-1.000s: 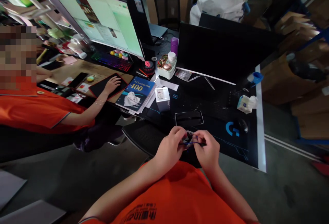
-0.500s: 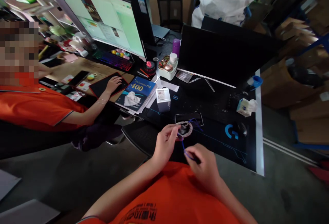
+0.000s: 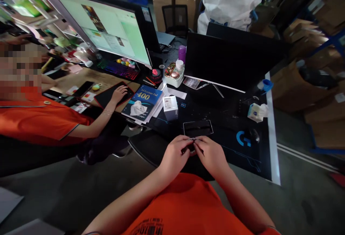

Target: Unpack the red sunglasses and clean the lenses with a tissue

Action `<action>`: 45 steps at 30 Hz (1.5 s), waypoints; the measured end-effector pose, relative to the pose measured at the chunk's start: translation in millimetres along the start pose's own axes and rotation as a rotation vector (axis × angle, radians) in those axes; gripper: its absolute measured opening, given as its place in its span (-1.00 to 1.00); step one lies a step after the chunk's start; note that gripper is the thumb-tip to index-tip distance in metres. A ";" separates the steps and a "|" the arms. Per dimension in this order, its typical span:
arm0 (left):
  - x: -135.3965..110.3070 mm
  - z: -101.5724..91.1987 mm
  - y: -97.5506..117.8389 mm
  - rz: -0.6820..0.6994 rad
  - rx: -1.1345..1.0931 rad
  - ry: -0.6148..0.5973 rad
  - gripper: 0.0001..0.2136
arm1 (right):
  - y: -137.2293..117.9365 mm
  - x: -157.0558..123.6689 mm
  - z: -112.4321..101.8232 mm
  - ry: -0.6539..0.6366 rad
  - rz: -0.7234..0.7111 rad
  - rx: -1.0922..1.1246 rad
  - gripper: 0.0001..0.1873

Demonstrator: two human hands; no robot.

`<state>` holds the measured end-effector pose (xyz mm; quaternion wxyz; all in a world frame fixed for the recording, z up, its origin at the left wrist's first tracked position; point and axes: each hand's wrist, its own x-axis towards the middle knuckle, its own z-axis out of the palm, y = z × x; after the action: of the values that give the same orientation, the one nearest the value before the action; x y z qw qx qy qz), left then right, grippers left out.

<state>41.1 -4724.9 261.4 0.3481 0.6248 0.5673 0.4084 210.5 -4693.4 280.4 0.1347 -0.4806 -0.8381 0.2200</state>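
Both hands meet over the desk's front edge, thumbs and fingers pinched together. My left hand (image 3: 174, 154) grips the left side of a small round thing with a pale, gathered rim (image 3: 192, 153). The same thing's right side is in the grip of my right hand (image 3: 213, 155). Fingers cover most of it, and its exact kind cannot be made out. The blue-purple cord is not visible now. Just beyond the fingertips lies a flat black box with a thin white edge (image 3: 198, 128).
On the desk (image 3: 229, 134) are a small white box (image 3: 170, 107), a lecture pad (image 3: 145, 100) with crumpled tissue, a mouse (image 3: 254, 136), a tissue pack (image 3: 257, 112) and a dark monitor (image 3: 215, 62). To the left, a co-worker's hand (image 3: 118, 94) rests near a mouse pad.
My right hand has moved up and inward from the blue-purple cord to the round thing's rim, beside my left hand. The cord has gone out of sight. The rim is now mostly covered.
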 end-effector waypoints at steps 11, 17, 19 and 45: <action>-6.3 1.3 -7.0 -0.130 0.330 -0.079 -0.50 | 17.8 -14.3 11.2 0.020 0.137 0.010 -0.47; -2.6 0.8 -10.6 -0.152 0.062 -0.008 -0.51 | 10.5 -9.3 26.9 0.042 0.178 0.164 -0.79; -6.1 0.9 -10.7 -0.113 0.062 0.003 -0.52 | 6.3 -8.5 31.8 0.052 0.185 0.149 -0.88; -19.3 22.6 -25.2 -0.108 0.173 0.250 -0.48 | 10.1 5.2 37.0 0.550 -0.599 0.069 -0.87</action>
<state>50.4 -4740.5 226.9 0.2410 0.5654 0.6720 0.4131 199.3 -4693.2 243.4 0.4279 -0.2515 -0.8659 0.0627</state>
